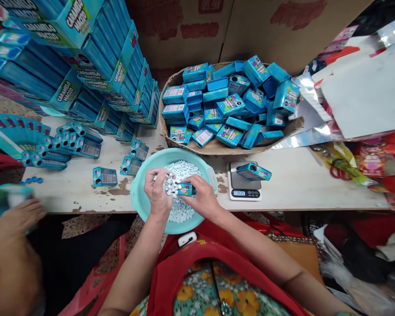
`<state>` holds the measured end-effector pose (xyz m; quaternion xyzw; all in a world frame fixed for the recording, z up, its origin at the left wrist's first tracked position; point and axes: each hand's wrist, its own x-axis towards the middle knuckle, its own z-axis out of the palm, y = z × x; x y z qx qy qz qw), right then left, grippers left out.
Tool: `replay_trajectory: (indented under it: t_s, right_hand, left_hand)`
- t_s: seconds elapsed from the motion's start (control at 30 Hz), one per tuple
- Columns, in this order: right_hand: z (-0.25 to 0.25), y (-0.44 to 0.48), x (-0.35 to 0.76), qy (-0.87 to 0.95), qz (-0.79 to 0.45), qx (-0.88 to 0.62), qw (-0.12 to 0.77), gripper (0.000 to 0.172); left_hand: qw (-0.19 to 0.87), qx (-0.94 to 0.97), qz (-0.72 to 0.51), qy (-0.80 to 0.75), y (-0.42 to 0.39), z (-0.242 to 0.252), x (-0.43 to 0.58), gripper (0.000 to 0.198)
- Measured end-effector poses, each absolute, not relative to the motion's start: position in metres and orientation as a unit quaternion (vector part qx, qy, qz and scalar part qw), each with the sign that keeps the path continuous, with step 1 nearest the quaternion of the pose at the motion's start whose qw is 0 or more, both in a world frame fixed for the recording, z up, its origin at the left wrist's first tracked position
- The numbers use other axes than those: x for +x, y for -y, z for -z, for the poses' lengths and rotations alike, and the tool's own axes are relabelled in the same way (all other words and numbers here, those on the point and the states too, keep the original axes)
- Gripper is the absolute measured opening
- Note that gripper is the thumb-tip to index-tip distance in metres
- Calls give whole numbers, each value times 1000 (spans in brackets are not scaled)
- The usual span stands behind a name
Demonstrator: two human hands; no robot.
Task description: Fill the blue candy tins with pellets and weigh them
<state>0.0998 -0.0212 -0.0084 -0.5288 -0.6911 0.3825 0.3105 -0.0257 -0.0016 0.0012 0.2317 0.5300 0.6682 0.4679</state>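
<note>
A turquoise basin [138, 210] at the table's front edge holds many small pale candies [183, 211]. Over it, my left hand [158, 192] is cupped around a heap of white candies [171, 182]. My right hand [202, 196] grips a small blue candy box [185, 189], its end turned toward the candies in my left hand. To the right, another blue box [254, 171] lies on a digital kitchen scale [245, 193] with a lit display.
Behind the basin, a cut-down cardboard box [166, 140] holds many blue boxes. Stacked display cartons [118, 79] rise at the left, near several loose boxes [104, 176]. A co-worker's blurred hand [21, 215] is at far left. Bright packets [371, 162] lie right.
</note>
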Motion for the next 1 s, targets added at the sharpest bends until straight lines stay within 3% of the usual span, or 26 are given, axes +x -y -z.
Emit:
replay_trajectory:
  t_s: [1.0]
  right_hand:
    - [2,25,111,634,-403,-554,357,30]
  left_hand:
    - [421,284,-658,-556,-7,-6,-3,25]
